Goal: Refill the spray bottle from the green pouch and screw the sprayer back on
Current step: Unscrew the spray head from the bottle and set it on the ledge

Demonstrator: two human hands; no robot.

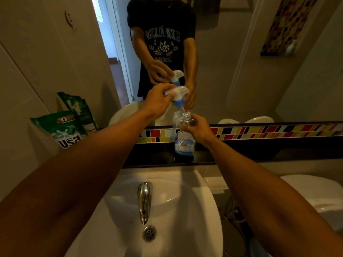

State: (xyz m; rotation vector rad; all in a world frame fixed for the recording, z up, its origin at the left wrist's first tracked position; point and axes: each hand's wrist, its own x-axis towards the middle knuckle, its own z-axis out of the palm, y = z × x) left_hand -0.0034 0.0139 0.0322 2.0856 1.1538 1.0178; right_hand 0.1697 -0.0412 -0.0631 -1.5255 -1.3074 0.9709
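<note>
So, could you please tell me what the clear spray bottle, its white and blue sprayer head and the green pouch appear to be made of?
The clear spray bottle looks like glossy transparent plastic: the tiles show through its neck. The white and blue sprayer head seems to be opaque moulded plastic with a smooth sheen. The green pouch appears to be flexible printed plastic film, creased and shiny. The curved tap looks like chromed metal, mirror-bright.

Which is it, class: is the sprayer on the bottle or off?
Off. The left hand holds the sprayer above the bottle, whose neck is open; the right hand steadies it.

sprayer (176, 94) above bottle (184, 140) on counter (259, 154), right-hand fingers (187, 129) on bottle neck; pouch (61, 128) far left of them.
</note>
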